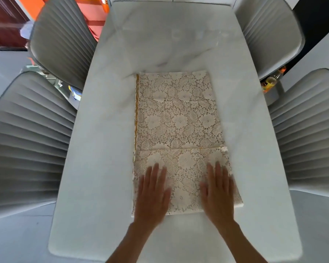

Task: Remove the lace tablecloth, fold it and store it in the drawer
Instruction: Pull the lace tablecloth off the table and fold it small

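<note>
The cream lace tablecloth lies folded into a long rectangle on the white marble table, with a yellow edge along its left side. Its near end is folded over, with the fold's edge crossing the cloth just beyond my fingertips. My left hand rests flat, palm down, on the near left part of that folded flap. My right hand lies flat on the near right part. Both hands have fingers spread and press on the cloth without gripping it. No drawer is in view.
Grey ribbed chairs stand around the table: two on the left and two on the right. Bottles sit on the floor at the right. An orange object stands beyond the far left chair.
</note>
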